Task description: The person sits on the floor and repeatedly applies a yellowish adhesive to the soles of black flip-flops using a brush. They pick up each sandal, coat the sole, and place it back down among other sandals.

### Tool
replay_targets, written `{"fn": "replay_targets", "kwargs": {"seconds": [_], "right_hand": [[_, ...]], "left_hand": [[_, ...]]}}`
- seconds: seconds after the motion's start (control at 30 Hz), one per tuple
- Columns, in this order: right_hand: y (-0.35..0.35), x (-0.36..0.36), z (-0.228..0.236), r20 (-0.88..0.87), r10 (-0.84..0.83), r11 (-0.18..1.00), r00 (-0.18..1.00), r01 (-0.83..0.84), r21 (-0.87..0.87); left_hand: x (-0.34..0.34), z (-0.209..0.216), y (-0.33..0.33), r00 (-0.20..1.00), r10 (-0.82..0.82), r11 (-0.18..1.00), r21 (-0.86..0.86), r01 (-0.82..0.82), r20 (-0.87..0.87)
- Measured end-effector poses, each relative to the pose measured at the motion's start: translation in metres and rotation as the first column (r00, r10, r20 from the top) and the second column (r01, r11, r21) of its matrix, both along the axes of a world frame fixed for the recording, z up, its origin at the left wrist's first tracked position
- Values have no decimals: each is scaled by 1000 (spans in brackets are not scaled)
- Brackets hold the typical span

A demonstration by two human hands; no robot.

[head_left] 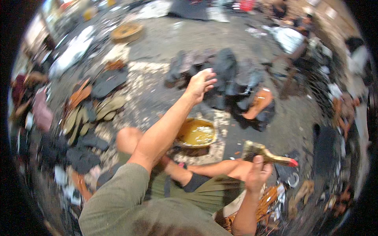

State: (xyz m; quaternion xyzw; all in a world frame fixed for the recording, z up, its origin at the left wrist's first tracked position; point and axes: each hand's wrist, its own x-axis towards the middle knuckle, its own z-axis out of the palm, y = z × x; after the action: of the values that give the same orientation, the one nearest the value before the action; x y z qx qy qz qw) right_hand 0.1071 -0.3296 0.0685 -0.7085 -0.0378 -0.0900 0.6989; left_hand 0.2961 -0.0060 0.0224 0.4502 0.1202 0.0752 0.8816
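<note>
My left hand (201, 84) reaches forward, fingers partly spread and nothing visible in them. It is over the near edge of a row of dark shoe pieces (225, 67); whether it touches them I cannot tell. My right hand (258, 173), at the lower right, grips a brush (275, 157) with a red-tipped handle and pale, dirty bristles. Between my left forearm and the shoe pieces stands a round bowl (197, 132) of shiny yellowish-brown liquid. An orange-tan sole-shaped piece (260, 103) lies at the right end of the row.
Olive-green soles (76, 120) and dark flat pieces (108, 82) lie to the left. Farther back is a round wooden block (126, 32). Brown strips (269, 204) are heaped at my right side. Other people sit at the far right, blurred. Scraps litter the floor.
</note>
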Motion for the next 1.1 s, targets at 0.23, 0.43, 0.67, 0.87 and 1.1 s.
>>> {"fn": "replay_targets", "kwargs": {"seconds": [0.23,0.43,0.67,0.87,1.1], "right_hand": [[18,45,-33,-93,-115,993,989,112,-32],[41,51,-14,-88,-94,961,992,68,-267],[78,71,-42,-194,111,943,975,-165,-287],[114,84,-117,-142,367,604,919,-352,-715],[122,86,-128,73,442,734,894,-313,-603]], "left_hand": [[-249,-25,179,868,493,798,425,-428,-52],[-489,-128,335,67,953,246,628,-738,-295],[-463,-193,336,-175,867,493,856,155,-467],[-504,-171,257,357,934,181,865,-468,-2],[-430,-19,109,847,495,125,949,-290,193]]}}
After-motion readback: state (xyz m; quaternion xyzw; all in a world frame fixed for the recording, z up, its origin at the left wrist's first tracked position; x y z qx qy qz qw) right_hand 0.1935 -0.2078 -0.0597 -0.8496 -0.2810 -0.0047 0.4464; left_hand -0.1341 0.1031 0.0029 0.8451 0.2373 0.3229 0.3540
